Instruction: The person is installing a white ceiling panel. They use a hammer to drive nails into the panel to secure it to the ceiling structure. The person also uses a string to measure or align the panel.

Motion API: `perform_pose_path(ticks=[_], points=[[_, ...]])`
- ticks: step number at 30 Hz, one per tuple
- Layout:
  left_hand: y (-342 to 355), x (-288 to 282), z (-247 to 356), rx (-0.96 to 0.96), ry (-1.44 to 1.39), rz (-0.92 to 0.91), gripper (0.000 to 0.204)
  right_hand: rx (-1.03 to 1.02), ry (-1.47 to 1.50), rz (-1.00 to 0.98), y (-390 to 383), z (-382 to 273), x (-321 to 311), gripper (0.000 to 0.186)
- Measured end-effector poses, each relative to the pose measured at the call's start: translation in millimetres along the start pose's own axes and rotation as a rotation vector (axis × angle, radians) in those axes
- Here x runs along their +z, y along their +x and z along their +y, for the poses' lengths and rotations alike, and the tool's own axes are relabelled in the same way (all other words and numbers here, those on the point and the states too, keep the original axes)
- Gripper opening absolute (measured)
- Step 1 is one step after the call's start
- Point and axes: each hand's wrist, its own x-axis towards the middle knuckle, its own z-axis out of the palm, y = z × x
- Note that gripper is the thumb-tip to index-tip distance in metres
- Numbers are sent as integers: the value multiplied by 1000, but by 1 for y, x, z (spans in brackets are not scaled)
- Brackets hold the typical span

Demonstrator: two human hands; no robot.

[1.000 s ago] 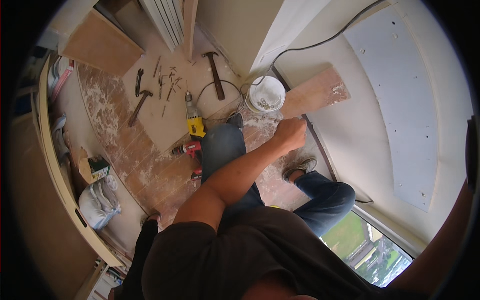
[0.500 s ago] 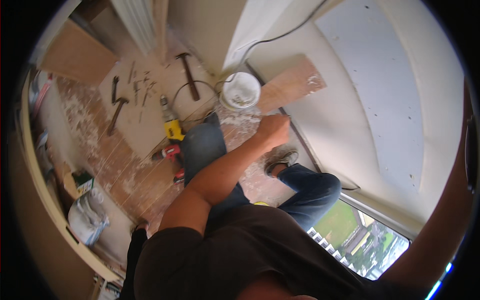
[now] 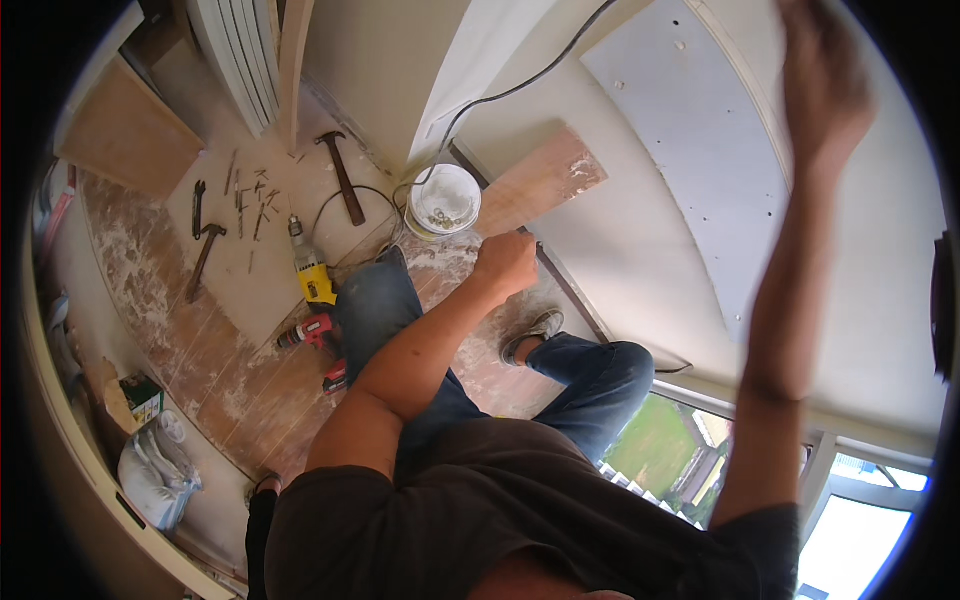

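Observation:
My left hand [image 3: 508,262] is closed just past my knee, below the white bucket [image 3: 443,200] with small metal pieces in it; what it holds is hidden. My right hand [image 3: 822,95] is raised high at the upper right, over the grey board [image 3: 680,150] on the white wall, its fingers smeared by motion. A yellow drill [image 3: 315,280] and a red cordless drill [image 3: 312,332] lie beside my left leg. Two hammers [image 3: 345,185] [image 3: 203,262], a wrench [image 3: 198,210] and several bits and small tools [image 3: 257,200] lie on the pale sheet on the floor.
A wooden board [image 3: 540,180] lies by the bucket. A black cable [image 3: 540,70] runs along the wall. A panel [image 3: 125,130] leans at upper left, a sack [image 3: 157,470] lies at lower left. Another person's foot [image 3: 265,485] shows near it. A window [image 3: 660,450] is at lower right.
My right arm has swept up from the right edge to high over the grey board. The view has shifted, so the floor things sit farther left; my left hand stays closed by the bucket.

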Motion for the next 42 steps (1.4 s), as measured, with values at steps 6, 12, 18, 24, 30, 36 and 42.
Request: perform_pose_path(ticks=[6, 12, 18, 24, 30, 36, 42], points=[[-3, 12, -6, 29, 52, 81, 23, 1088, 735, -937, -345, -102, -61, 28], [-37, 33, -1, 37, 16, 46, 22, 1509, 1140, -1272, -513, -142, -129, 35], [-86, 36, 54, 104, -109, -48, 33, 1691, 1162, -1225, -537, -132, -123, 34], [-136, 82, 27, 60, -83, -54, 28, 1588, 1367, -1266, -594, -132, -102, 22], [-156, 96, -13, -564, -854, -247, 21, 1590, 1392, -1188, -579, -135, -109, 22], [-152, 94, -18, -634, -912, -169, 23, 1336, 1276, -1280, -570, -125, -115, 19], [-145, 111, -33, -581, -699, -250, 23, 1351, 1219, -1218, -563, -128, -119, 10]])
